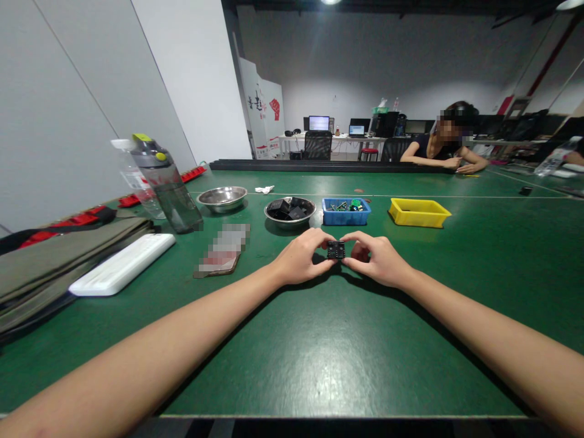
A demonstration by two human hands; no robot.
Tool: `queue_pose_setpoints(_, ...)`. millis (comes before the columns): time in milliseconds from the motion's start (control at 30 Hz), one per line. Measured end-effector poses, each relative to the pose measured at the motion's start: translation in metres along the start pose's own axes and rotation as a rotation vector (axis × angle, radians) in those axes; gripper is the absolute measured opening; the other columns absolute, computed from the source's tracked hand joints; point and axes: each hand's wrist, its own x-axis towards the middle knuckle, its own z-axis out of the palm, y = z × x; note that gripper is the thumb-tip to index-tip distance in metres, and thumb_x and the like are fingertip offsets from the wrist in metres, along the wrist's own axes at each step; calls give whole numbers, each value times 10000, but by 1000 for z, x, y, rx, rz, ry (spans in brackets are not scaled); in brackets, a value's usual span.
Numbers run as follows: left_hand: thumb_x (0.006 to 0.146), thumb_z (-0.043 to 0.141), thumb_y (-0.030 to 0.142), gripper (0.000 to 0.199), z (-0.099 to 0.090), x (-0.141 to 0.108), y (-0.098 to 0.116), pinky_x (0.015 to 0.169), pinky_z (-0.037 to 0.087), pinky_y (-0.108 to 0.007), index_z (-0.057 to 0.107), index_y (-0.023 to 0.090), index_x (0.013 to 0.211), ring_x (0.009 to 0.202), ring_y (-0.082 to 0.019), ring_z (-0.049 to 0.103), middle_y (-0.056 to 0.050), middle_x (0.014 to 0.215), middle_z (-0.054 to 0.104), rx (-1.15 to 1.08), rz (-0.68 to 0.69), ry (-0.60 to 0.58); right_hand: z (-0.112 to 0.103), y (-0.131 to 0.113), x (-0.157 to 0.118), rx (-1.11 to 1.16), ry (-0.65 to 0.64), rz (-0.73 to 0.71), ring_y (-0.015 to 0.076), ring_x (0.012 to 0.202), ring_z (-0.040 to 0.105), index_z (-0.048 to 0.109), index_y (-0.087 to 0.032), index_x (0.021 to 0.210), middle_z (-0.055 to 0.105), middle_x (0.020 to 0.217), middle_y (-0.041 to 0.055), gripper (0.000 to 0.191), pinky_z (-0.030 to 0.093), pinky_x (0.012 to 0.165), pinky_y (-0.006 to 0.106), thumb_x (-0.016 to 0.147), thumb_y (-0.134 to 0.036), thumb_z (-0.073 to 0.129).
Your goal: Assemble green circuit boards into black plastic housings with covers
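Note:
A small black square part [336, 250] is held up over the green table [319, 340], between both hands. My left hand [303, 255] pinches its left side with thumb and fingers, and my right hand [376, 258] grips the right side the same way. Just beyond the hands stand a steel bowl [290, 224] of black parts, a blue bin [347, 218] with green boards and small metal pieces, and a yellow bin [420, 218] with nothing visible inside.
Further left are another steel bowl [222, 199], a blurred flat item [223, 252], a white power strip [123, 264], a bag [68, 261] and a grey bottle [166, 188]. Across the table a person [444, 143] leans on the far edge, near black bars [319, 165].

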Motion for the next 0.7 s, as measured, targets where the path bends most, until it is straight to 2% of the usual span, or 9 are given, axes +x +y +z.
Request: queue_pose_setpoints(700, 863, 655, 290, 261, 0, 1, 1, 840, 516, -339, 609, 164, 1087, 921, -209, 628, -74, 996, 672, 5, -10, -1, 0, -1, -1, -4, -4, 22, 131, 539, 573, 649, -181, 1131, 655, 649, -24, 320, 442, 567, 245, 855, -343, 661)
